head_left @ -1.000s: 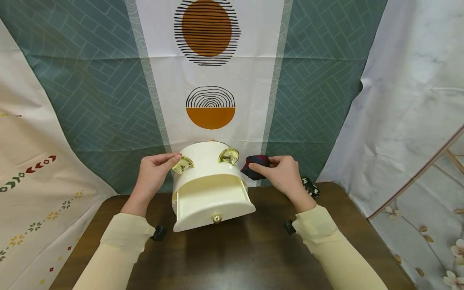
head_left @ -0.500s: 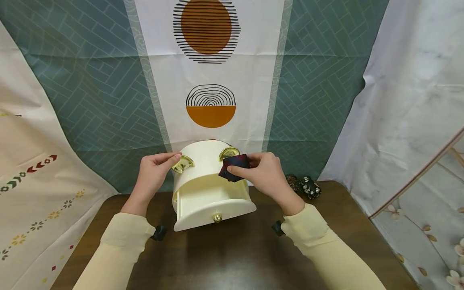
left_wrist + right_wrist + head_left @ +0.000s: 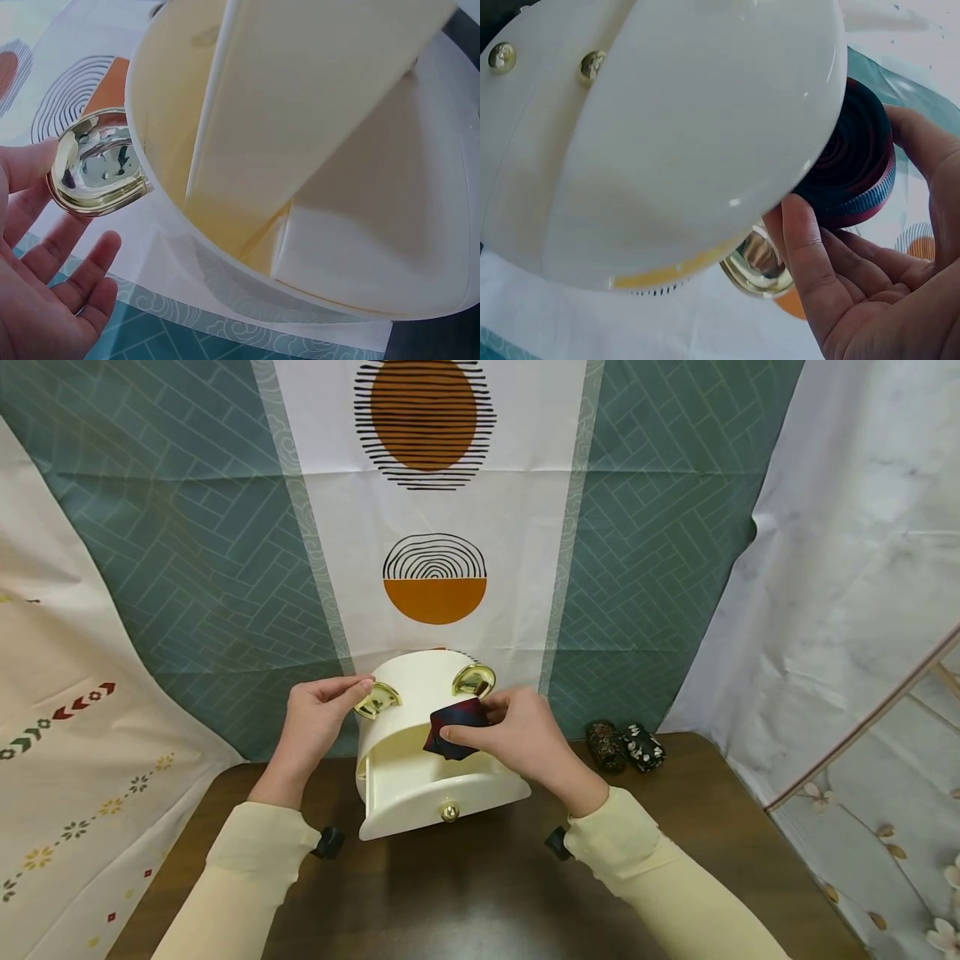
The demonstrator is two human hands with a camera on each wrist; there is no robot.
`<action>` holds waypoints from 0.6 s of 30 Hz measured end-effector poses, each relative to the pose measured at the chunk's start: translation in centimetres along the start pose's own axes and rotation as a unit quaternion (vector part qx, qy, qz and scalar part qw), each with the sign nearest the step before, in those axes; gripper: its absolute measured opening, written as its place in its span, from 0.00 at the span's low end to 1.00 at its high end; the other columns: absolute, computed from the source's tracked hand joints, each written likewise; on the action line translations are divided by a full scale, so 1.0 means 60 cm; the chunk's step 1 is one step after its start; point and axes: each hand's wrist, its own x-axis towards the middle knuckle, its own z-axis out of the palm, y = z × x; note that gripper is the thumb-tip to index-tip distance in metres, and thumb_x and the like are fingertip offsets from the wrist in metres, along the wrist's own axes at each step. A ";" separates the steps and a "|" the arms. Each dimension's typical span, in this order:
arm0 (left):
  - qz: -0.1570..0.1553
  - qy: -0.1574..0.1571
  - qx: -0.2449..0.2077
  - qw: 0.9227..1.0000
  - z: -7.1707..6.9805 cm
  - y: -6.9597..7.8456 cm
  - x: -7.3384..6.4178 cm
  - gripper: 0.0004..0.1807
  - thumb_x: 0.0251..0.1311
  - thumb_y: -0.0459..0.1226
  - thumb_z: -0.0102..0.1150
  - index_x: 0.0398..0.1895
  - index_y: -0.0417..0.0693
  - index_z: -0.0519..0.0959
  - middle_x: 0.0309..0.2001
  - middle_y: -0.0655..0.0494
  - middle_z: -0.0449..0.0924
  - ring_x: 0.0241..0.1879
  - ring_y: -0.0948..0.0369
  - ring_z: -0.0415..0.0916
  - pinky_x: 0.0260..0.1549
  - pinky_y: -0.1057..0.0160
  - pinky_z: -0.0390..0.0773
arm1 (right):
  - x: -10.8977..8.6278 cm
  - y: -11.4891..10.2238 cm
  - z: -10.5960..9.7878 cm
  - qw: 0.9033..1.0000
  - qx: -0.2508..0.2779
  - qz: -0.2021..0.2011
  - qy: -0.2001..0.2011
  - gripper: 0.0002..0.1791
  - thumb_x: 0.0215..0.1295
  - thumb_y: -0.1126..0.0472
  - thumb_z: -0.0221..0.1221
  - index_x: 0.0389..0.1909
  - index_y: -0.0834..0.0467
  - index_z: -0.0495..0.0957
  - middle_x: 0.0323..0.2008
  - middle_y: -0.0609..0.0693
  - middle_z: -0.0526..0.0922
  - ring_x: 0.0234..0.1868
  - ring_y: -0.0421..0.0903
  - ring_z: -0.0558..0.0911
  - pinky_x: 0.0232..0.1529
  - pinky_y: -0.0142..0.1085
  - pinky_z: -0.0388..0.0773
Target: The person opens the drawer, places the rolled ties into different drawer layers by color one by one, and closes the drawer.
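A cream storage box (image 3: pixel 423 681) with a rounded top has its curved-front drawer (image 3: pixel 420 814) pulled out. My left hand (image 3: pixel 318 714) pinches the left gold ear-shaped piece (image 3: pixel 101 165) on top between thumb and forefinger, its other fingers loosely spread. My right hand (image 3: pixel 528 735) holds a rolled necktie (image 3: pixel 453 727), dark navy and deep red, just above the drawer opening. In the right wrist view the coiled layers of the necktie (image 3: pixel 855 157) show between thumb and fingers, partly hidden by the drawer front (image 3: pixel 705 112). Inside the drawer no item shows.
Two more rolled patterned pieces of cloth (image 3: pixel 604 745) lie together at the back right of the dark wooden table (image 3: pixel 480 893). A printed curtain (image 3: pixel 652 568) hangs directly behind the box. A second gold ear (image 3: pixel 474 680) stands up on the box's right.
My right hand has carried the rolled necktie leftward, from beside the box to over the drawer, then slightly down. The left hand keeps its pinch on the gold ear.
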 end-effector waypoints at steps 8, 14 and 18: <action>0.004 0.001 -0.003 1.000 0.001 0.003 -0.004 0.24 0.54 0.56 0.61 0.48 0.52 0.83 0.49 0.58 0.83 0.56 0.63 0.72 0.60 0.52 0.68 | -0.003 -0.004 0.015 1.000 -0.013 0.004 -0.017 0.22 0.37 0.35 0.71 0.24 0.47 0.84 0.21 0.43 0.84 0.25 0.43 0.82 0.21 0.39 0.75; 0.009 0.004 -0.001 1.000 0.000 0.004 -0.004 0.23 0.54 0.56 0.62 0.47 0.52 0.84 0.48 0.58 0.83 0.54 0.63 0.73 0.60 0.53 0.69 | -0.005 -0.002 0.022 0.999 -0.039 -0.001 -0.023 0.23 0.37 0.32 0.70 0.19 0.49 0.83 0.18 0.44 0.83 0.21 0.42 0.80 0.18 0.36 0.72; 0.007 0.005 0.001 1.000 0.000 0.004 -0.004 0.24 0.53 0.57 0.62 0.47 0.53 0.84 0.48 0.58 0.83 0.54 0.63 0.73 0.59 0.52 0.69 | -0.004 0.000 0.025 0.999 -0.045 0.008 -0.029 0.24 0.37 0.32 0.69 0.20 0.49 0.83 0.18 0.45 0.84 0.20 0.43 0.80 0.17 0.35 0.70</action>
